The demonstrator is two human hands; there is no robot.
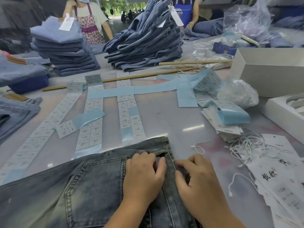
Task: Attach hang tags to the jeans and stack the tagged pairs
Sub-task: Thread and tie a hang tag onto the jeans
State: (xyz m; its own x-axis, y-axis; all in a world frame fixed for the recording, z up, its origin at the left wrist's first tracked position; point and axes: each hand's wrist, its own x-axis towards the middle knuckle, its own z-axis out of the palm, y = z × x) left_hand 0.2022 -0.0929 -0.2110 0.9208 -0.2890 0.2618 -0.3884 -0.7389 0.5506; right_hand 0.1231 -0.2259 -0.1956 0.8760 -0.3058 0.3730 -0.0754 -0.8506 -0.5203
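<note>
At the far left edge of the frame, loose denim lies in folds, and sticker strips (92,127) run up the table (164,116) toward a squared stack of folded jeans (64,48) in the upper left, with a slumped second pile (144,45) at upper centre.

The pair being worked on, the jeans (92,183), fills the lower left and lower centre, back pocket (97,183) up, waistband toward the middle of the frame. The denim looks thick and limp: heavy enough to stay put, soft enough to bunch, so it is best handled by a stiff stitched part such as the waistband or a belt loop.

The left hand (144,175) lies on the waistband with fingers bent, its fingertips (162,162) pressing or pinching a belt loop; which of the two I cannot tell. Just right of it, the right hand (195,175) curls its fingers onto the same waistband edge, seemingly pinching fabric.

In the lower right lie white strings (246,145) and paper hang tags (276,176), light, thin and easily creased; a tag is best lifted by its edge and a string by its end. No tag is on this pair yet.
</note>
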